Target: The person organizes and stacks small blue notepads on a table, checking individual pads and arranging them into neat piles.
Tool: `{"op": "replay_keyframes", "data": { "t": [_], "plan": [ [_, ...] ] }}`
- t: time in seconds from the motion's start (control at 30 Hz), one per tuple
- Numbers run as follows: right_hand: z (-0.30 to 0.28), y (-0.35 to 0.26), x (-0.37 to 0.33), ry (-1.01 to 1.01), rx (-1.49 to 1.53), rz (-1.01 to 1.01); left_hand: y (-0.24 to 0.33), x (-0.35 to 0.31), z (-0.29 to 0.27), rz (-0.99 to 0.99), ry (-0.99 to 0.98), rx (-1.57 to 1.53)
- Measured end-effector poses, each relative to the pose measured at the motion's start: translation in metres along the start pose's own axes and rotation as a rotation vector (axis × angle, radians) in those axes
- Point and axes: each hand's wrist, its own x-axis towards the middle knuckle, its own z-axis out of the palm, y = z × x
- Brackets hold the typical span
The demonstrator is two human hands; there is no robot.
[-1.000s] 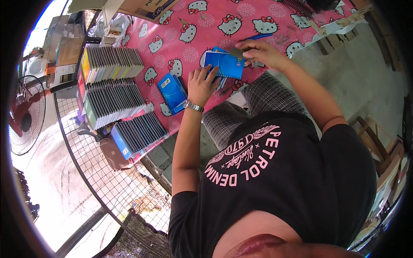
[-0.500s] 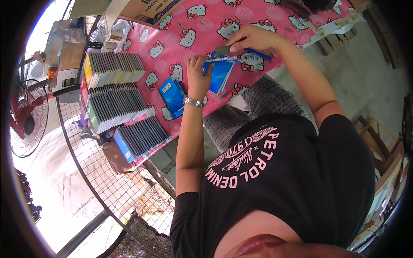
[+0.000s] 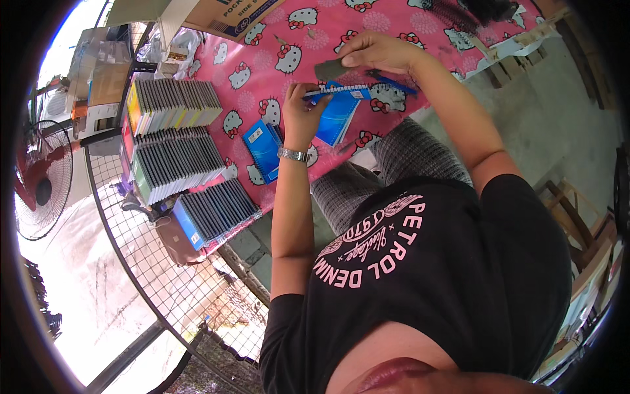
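A thin spiral notebook (image 3: 351,90) is held nearly edge-on, its binding facing up. My left hand (image 3: 302,113) grips its left end, with the fingers wrapped round it. Just beyond it, my right hand (image 3: 380,55) pinches a flat, dark grey-green piece (image 3: 330,69); I cannot make out its material. Under the held notebook a blue notebook (image 3: 336,119) lies on the table. Another small stack of blue notebooks (image 3: 261,148) rests left of my left wrist. A long, dark blue object (image 3: 395,82) lies below my right hand, its kind unclear.
Rows of spiral notebooks (image 3: 177,161) stand packed at the left of the table with its pink patterned cover (image 3: 259,60). A cardboard box (image 3: 226,16) is at the far left edge. Black wire coils (image 3: 453,16) lie at the far right. A fan (image 3: 42,180) stands beyond the left side.
My right hand has moved up and slightly left, lifting the dark piece off the notebook. More of that piece now shows. My left hand keeps its hold, the notebook tilted slightly differently.
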Motion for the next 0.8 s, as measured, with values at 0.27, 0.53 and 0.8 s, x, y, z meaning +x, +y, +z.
{"op": "replay_keyframes", "data": {
  "t": [0.27, 0.53, 0.8],
  "plan": [
    [0.011, 0.0, 0.009, -0.045, -0.282, 0.026, -0.03, -0.001, 0.004, -0.104, -0.022, -0.338],
    [0.004, 0.002, 0.028, 0.037, -0.814, 0.008, -0.035, -0.003, 0.002, -0.186, -0.019, -0.447],
    [0.032, -0.007, 0.018, 0.416, -1.404, -0.408, -0.028, -0.018, 0.006, -0.267, 0.116, -0.669]
  ]
}}
